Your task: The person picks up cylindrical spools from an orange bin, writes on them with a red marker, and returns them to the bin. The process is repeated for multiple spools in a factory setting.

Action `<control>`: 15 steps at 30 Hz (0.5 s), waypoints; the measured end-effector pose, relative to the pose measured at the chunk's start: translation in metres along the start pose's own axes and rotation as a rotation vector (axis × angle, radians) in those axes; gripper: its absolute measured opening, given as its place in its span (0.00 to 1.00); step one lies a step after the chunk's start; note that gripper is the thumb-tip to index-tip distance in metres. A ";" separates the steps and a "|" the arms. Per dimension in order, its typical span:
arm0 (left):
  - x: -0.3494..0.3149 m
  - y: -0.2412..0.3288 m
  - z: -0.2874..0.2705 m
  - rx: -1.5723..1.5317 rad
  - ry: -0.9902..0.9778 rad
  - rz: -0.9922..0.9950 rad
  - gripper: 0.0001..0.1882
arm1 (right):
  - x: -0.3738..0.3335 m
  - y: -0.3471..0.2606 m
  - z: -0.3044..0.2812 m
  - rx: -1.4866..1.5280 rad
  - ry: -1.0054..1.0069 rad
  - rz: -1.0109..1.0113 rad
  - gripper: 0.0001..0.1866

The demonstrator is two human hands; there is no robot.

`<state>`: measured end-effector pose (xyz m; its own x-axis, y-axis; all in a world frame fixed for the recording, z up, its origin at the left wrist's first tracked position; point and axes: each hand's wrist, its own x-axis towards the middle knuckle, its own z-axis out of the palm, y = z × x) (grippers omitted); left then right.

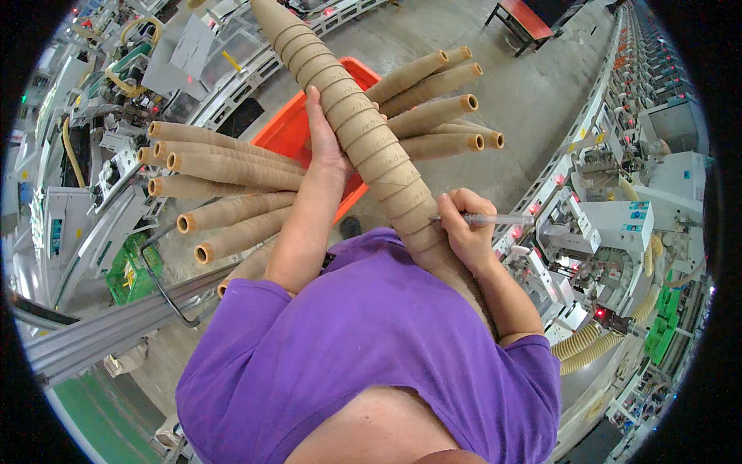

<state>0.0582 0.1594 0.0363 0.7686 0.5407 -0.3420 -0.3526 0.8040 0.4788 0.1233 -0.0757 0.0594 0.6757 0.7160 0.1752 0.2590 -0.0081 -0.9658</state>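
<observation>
Head view: long stack of nested tan cardboard cones [376, 147] slants across the purple fabric shirt [371, 325], above an orange plastic bin [357, 71]. Left hand [328, 141] clasps stack's upper part; right hand [469, 236] pinches clear slim plastic pen [502, 220], tip at a lower cone.

1. Nested cones [362, 114], running from eleven o'clock to the centre: tan-brown, banded with darker rim lines and a row of dark handwritten marks.
2. Pen [495, 220], three o'clock: clear.
3. Loose cones [232, 172], ten and one o'clock: brown, orange-tinged ends.
4. Bin [282, 130], eleven o'clock: bright orange-red.
5. Shirt [363, 332], six o'clock: plain purple.
6. Crate [130, 271], nine o'clock: green.
7. Hoses [593, 353], four o'clock: cream, ribbed.
</observation>
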 end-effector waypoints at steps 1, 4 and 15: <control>0.000 0.000 -0.001 0.005 0.008 0.003 0.45 | 0.000 0.001 0.000 0.001 0.018 -0.009 0.15; 0.002 0.000 -0.001 0.017 0.011 0.013 0.45 | -0.001 0.002 -0.001 0.001 -0.016 0.048 0.16; -0.002 0.001 0.007 0.008 -0.001 0.026 0.44 | 0.002 0.006 0.000 0.021 0.079 0.121 0.19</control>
<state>0.0600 0.1574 0.0429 0.7596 0.5611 -0.3289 -0.3680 0.7878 0.4940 0.1262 -0.0746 0.0540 0.7537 0.6534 0.0710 0.1585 -0.0758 -0.9845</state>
